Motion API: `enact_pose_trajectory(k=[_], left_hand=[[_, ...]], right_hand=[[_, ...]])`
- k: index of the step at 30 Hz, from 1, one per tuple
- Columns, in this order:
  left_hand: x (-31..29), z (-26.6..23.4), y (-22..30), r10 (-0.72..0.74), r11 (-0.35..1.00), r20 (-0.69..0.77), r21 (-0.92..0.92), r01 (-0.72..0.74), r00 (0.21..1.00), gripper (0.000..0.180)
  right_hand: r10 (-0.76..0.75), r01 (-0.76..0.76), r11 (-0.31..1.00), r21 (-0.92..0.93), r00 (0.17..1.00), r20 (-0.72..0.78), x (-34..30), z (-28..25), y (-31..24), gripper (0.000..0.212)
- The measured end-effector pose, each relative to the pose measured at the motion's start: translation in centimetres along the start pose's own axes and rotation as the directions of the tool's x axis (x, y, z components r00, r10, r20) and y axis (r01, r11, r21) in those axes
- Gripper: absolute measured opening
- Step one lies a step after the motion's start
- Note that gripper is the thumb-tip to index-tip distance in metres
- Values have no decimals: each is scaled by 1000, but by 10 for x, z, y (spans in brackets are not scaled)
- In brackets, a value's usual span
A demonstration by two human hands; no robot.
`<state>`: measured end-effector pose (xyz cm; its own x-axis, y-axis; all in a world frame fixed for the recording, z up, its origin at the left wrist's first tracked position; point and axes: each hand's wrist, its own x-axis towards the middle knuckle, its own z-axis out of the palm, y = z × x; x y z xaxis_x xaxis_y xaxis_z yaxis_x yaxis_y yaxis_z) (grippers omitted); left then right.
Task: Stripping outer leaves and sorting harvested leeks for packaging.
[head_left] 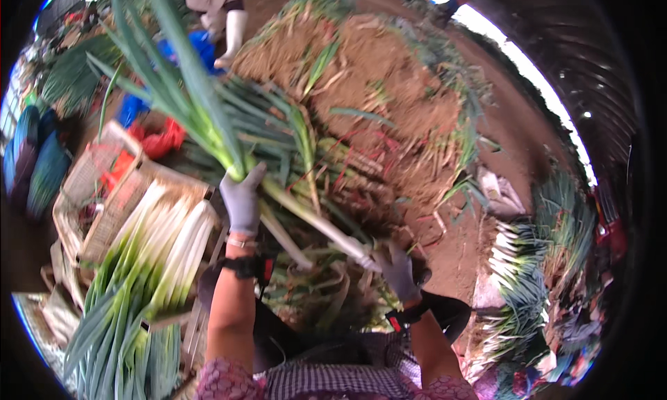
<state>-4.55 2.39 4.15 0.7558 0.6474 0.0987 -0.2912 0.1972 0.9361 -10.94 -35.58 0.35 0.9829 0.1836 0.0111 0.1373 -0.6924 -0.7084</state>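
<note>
My left hand (pixel 241 198), in a grey glove, grips a large green onion (pixel 316 219) near the place where its white stalk turns green. Its long leaves (pixel 187 87) fan up and away to the far left. At the root end, my right hand (pixel 397 269), gloved too, is closed around the stalk's tip; motion blurs its fingers a little. Below the stalk lies a heap of untrimmed green onions (pixel 264 132) and loose peelings. By my left forearm, cleaned green onions (pixel 163 237) lie side by side, white ends away from me.
A wicker-like crate (pixel 114 212) stands at the left, with red plastic (pixel 160 137) behind it. Ahead rises a mound of reddish soil (pixel 389 66) with scattered stalks. At the right lies a row of green onions (pixel 514 282). A person in white boots (pixel 235 35) stands at the back.
</note>
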Motion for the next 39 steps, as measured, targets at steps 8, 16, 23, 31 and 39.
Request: enact_pose_trajectory(k=[8,16,23,31,39], left_hand=[[-11,-2,20,-129,986,297,-65,154,946,25],[-7,14,-20,-407,888,391,-41,457,825,19],[1,22,-75,-570,818,82,-42,574,818,25],[13,28,-99,-544,828,121,-81,555,830,25],[-8,38,-107,-612,783,66,-85,616,788,21]], right_hand=[[94,-272,908,318,873,478,12,68,-50,42],[-71,-35,957,289,935,347,11,56,-92,34],[323,-417,864,283,889,324,-91,-8,-108,28],[32,-99,963,251,966,257,-60,-4,-38,65],[-239,179,912,368,963,122,-3,84,-99,17]])
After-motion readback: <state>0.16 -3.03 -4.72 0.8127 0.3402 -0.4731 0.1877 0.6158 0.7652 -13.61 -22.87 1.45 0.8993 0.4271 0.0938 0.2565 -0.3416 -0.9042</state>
